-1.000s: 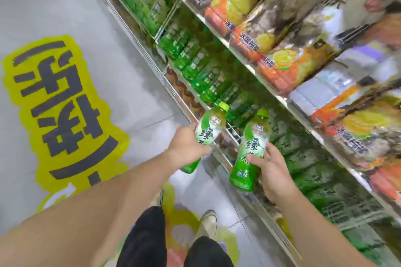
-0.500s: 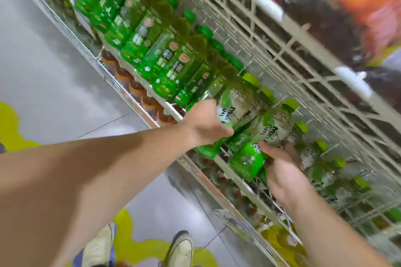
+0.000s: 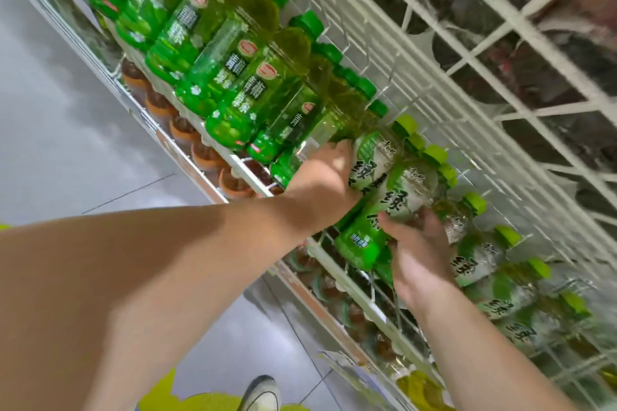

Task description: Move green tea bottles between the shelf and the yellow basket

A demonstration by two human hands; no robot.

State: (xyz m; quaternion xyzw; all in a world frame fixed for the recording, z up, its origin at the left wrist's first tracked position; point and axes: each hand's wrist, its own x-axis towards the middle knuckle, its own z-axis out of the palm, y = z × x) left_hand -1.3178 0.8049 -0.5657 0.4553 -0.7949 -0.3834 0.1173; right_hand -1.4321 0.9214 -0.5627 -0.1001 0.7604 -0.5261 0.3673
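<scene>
Green tea bottles (image 3: 370, 160) at the shelf (image 3: 247, 172), restocking I reckon: left hand (image 3: 320, 183) wrapped round one, right hand (image 3: 417, 253) curled round the other. Next: slide both in upright, let go.

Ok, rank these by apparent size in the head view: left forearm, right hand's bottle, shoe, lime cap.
1. Left forearm, though nearness to the camera inflates it.
2. Right hand's bottle.
3. Shoe, cut off by the frame.
4. Lime cap.
</scene>
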